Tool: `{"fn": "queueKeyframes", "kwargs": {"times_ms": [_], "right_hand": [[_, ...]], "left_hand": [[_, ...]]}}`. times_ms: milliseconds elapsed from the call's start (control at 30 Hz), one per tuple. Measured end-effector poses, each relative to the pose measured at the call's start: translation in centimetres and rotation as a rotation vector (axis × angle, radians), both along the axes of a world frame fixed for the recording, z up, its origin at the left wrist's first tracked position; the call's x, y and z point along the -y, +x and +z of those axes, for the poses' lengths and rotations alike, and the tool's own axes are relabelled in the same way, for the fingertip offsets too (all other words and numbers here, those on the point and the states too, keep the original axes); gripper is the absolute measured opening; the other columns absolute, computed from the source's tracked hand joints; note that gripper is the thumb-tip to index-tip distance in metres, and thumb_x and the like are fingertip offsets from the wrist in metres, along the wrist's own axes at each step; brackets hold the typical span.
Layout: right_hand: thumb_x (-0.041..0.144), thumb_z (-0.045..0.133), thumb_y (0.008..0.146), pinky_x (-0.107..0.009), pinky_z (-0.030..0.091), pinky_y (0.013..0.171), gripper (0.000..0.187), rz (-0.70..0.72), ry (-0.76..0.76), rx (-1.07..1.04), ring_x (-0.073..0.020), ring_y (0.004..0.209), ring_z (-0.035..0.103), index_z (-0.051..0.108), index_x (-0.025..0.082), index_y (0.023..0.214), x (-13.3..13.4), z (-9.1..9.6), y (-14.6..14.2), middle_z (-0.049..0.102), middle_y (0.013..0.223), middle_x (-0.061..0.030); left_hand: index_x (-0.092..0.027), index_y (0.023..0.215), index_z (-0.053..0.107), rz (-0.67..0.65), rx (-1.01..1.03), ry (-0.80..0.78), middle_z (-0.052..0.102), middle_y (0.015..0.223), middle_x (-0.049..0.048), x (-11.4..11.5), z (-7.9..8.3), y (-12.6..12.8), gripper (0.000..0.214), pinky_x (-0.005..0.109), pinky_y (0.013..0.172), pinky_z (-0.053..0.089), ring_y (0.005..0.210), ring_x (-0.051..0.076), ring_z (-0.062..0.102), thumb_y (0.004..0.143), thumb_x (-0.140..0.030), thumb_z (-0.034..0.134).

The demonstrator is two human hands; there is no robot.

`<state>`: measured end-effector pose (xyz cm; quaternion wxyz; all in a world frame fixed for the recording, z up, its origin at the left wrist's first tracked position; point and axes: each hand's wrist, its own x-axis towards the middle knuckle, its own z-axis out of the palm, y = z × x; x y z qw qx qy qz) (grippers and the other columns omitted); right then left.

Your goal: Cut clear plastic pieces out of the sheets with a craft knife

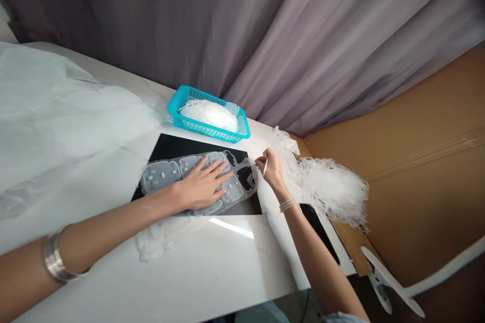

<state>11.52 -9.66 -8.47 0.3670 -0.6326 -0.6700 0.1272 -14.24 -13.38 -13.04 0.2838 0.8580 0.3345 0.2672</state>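
A translucent silicone sheet (166, 174) with moulded pads lies on a black mat (170, 146) on the white table. My left hand (204, 184) rests flat on the sheet, fingers spread, pressing it down. My right hand (270, 167) is closed in a pinch at the sheet's right edge, holding a thin metal tool (265, 165) and what looks like a strip of the sheet's thin trim. Each wrist wears a bracelet.
A turquoise basket (182, 106) holding white translucent scraps stands behind the mat. A heap of white trimmings (329, 189) lies at the table's right edge. Clear plastic film (56, 121) covers the left. A large cardboard box (417, 161) and grey curtain (265, 25) border the table.
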Motion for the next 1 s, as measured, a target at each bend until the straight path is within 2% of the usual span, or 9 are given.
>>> {"fn": "queueKeyframes", "kwargs": {"times_ms": [133,300,400,467,600,667,733,867,1000], "right_hand": [[0.022,0.047,0.078,-0.028,0.036,0.065,0.017,0.040,0.040,0.036,-0.0164,0.063,0.054,0.031,0.026,0.074,0.4,0.5,-0.9,0.052,0.064,0.0040],[0.024,0.052,0.077,-0.030,0.042,0.071,0.013,0.178,-0.036,0.028,-0.0186,0.071,0.062,0.040,0.025,0.076,0.9,-0.9,-3.1,0.064,0.075,-0.0002],[0.028,0.054,0.077,-0.034,0.043,0.073,0.013,0.054,-0.002,-0.031,-0.0214,0.073,0.061,0.041,0.025,0.079,-0.9,-1.6,-2.8,0.064,0.078,-0.0037],[0.036,0.049,0.083,-0.035,0.045,0.071,0.014,-0.058,0.034,-0.094,-0.0229,0.076,0.061,0.041,0.025,0.086,-1.9,-1.6,-2.0,0.063,0.082,-0.0064],[0.053,0.026,0.097,-0.032,0.051,0.062,0.037,-0.124,0.037,-0.216,-0.0207,0.074,0.064,0.045,0.023,0.107,-1.5,-0.6,-1.0,0.063,0.086,-0.0060],[0.059,0.024,0.098,-0.029,0.052,0.059,0.048,-0.082,0.008,-0.259,-0.0191,0.072,0.064,0.049,0.024,0.116,-0.3,0.0,-1.6,0.062,0.085,-0.0035],[0.062,0.033,0.096,-0.029,0.054,0.058,0.050,-0.006,-0.038,-0.322,-0.0189,0.075,0.064,0.056,0.024,0.120,0.8,0.3,-3.0,0.062,0.086,-0.0030],[0.054,0.054,0.092,-0.035,0.059,0.074,0.047,0.155,-0.168,-0.450,-0.0207,0.083,0.069,0.062,0.020,0.124,2.4,0.3,-7.3,0.069,0.093,-0.0060],[0.048,0.059,0.092,-0.039,0.057,0.084,0.041,0.247,-0.286,-0.307,-0.0243,0.087,0.073,0.070,0.018,0.117,3.1,0.1,-10.2,0.076,0.095,-0.0092]], "left_hand": [[-0.019,0.140,0.055,0.054,0.048,0.016,0.038,0.158,0.0163,-0.4,0.1,1.1,0.052,0.058,0.120,-0.005,0.152,0.036,0.022,0.095,-0.042,0.047],[-0.018,0.144,0.052,0.053,0.012,0.037,0.035,0.160,0.0155,1.3,0.3,-1.2,0.053,0.053,0.122,-0.001,0.152,0.034,0.022,0.097,-0.043,0.044],[-0.022,0.144,0.052,0.072,0.004,0.026,0.037,0.160,0.0112,2.1,0.4,-2.9,0.051,0.051,0.123,0.000,0.152,0.031,0.023,0.097,-0.042,0.045],[-0.020,0.145,0.051,0.091,-0.026,0.024,0.038,0.159,0.0118,2.1,0.5,-3.7,0.052,0.049,0.123,0.003,0.152,0.031,0.024,0.097,-0.041,0.045],[-0.016,0.143,0.053,0.083,-0.034,0.028,0.041,0.157,0.0149,0.9,0.8,-4.8,0.052,0.046,0.123,0.009,0.149,0.031,0.030,0.097,-0.039,0.045],[-0.019,0.138,0.057,0.057,0.007,0.032,0.046,0.154,0.0125,0.3,0.7,-5.3,0.047,0.045,0.123,0.009,0.148,0.030,0.033,0.096,-0.036,0.047],[-0.021,0.135,0.059,0.044,0.025,0.040,0.049,0.152,0.0110,-0.1,0.5,-5.7,0.044,0.045,0.123,0.009,0.147,0.030,0.035,0.094,-0.036,0.049],[-0.021,0.132,0.060,0.054,0.044,0.039,0.047,0.154,0.0119,0.0,0.1,-5.9,0.044,0.047,0.123,0.008,0.147,0.032,0.034,0.093,-0.038,0.052],[-0.021,0.127,0.063,0.063,0.142,-0.009,0.045,0.155,0.0126,0.2,0.2,-5.8,0.043,0.050,0.123,0.006,0.147,0.036,0.033,0.090,-0.041,0.057]]}}
